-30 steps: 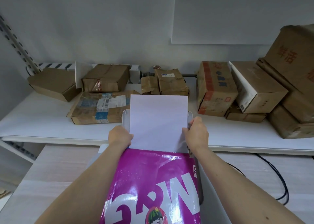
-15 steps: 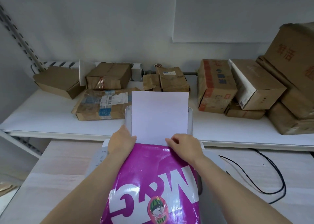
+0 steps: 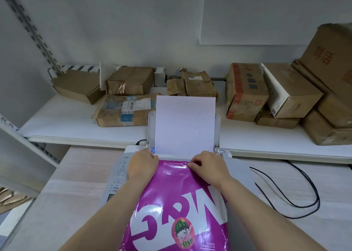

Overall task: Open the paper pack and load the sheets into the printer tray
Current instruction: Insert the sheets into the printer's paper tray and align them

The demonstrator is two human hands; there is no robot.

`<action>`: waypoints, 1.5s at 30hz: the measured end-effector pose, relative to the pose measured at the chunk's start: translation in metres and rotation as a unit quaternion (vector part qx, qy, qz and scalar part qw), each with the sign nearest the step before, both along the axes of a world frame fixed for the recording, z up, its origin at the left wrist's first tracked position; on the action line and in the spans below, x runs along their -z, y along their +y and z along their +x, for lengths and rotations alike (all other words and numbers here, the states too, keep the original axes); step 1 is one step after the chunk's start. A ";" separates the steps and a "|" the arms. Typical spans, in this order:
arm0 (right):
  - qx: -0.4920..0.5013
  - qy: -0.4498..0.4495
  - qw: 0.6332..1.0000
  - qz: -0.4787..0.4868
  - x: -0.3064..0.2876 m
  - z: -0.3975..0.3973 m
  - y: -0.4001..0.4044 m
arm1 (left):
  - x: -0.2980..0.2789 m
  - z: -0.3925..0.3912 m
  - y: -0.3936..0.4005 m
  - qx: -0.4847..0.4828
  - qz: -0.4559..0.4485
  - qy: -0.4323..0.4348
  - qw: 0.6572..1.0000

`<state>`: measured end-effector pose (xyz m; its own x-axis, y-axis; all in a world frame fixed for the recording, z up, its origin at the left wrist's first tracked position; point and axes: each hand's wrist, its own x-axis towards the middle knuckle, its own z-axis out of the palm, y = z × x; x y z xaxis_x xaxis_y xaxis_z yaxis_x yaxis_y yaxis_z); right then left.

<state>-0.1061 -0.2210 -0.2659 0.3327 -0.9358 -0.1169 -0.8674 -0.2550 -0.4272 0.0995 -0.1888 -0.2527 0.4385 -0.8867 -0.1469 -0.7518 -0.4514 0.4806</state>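
A stack of white sheets [image 3: 184,125] stands upright in the printer's rear tray [image 3: 150,129]. The white printer [image 3: 119,176] sits on the desk, mostly covered by the magenta paper pack [image 3: 177,203] lying on top of it. My left hand [image 3: 142,164] rests at the pack's far left corner, fingers curled on its edge. My right hand [image 3: 207,166] pinches the wrapper's far edge just below the sheets. The sheets' lower end is hidden behind both hands and the pack.
A white shelf [image 3: 76,131] behind the printer holds several brown cardboard boxes [image 3: 245,92] and parcels [image 3: 123,112]. Black cables [image 3: 297,199] loop across the wooden desk [image 3: 72,193] to the right. A slotted metal upright [image 3: 32,28] runs up the left wall.
Both hands have come down from the sides of the sheets to the pack's far edge. The sheets now stand alone in the tray. My view has shifted slightly.
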 end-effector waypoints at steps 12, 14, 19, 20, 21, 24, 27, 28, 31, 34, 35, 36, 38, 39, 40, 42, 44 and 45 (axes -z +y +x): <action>0.154 -0.016 0.985 -0.079 0.000 0.003 -0.017 | 0.007 0.022 -0.026 -0.105 0.006 0.135 0.985; 0.221 -0.015 0.971 -0.088 -0.002 0.002 -0.023 | 0.010 0.025 -0.033 -0.074 0.037 0.105 0.991; 0.321 -0.006 0.947 -0.009 0.000 0.003 -0.034 | 0.022 0.028 -0.048 -0.051 0.090 0.039 0.994; 0.329 -0.001 0.944 0.011 0.001 0.003 -0.036 | 0.024 0.028 -0.050 -0.052 0.100 0.028 0.993; 0.330 0.006 0.943 0.029 0.002 0.003 -0.037 | 0.026 0.028 -0.053 -0.051 0.111 0.016 0.992; 0.318 0.036 0.945 0.068 0.007 0.003 -0.040 | 0.031 0.027 -0.058 -0.061 0.131 -0.010 0.990; 0.309 0.045 0.947 0.075 0.011 0.004 -0.041 | 0.036 0.027 -0.060 -0.057 0.136 -0.026 0.989; 0.308 0.046 0.948 0.072 0.011 0.004 -0.041 | 0.038 0.027 -0.060 -0.056 0.135 -0.028 0.989; 0.307 0.055 0.948 0.064 0.013 0.004 -0.040 | 0.042 0.030 -0.059 -0.068 0.123 0.005 0.990; 0.309 0.061 0.947 0.061 0.015 0.004 -0.039 | 0.040 0.030 -0.056 -0.093 0.093 0.057 0.990; 0.309 0.062 0.947 0.060 0.015 0.004 -0.039 | 0.040 0.031 -0.055 -0.097 0.091 0.065 0.989; 0.309 0.062 0.947 0.059 0.016 0.004 -0.039 | 0.040 0.031 -0.055 -0.096 0.092 0.068 0.989; 0.308 0.063 0.948 0.058 0.016 0.005 -0.039 | 0.042 0.033 -0.055 -0.079 0.113 0.058 0.989; 0.307 0.065 0.948 0.056 0.016 0.005 -0.039 | 0.045 0.035 -0.056 -0.071 0.125 0.049 0.988; 0.307 0.067 0.948 0.054 0.016 0.006 -0.038 | 0.047 0.037 -0.056 -0.063 0.134 0.036 0.988; 0.305 0.072 0.948 0.053 0.018 0.006 -0.038 | 0.050 0.040 -0.056 -0.053 0.133 0.025 0.989; 0.305 0.073 0.948 0.053 0.020 0.007 -0.037 | 0.038 0.034 -0.051 -0.044 0.124 0.018 0.991; 0.305 0.071 0.948 0.049 0.022 0.007 -0.037 | 0.036 0.033 -0.050 -0.041 0.113 0.020 0.993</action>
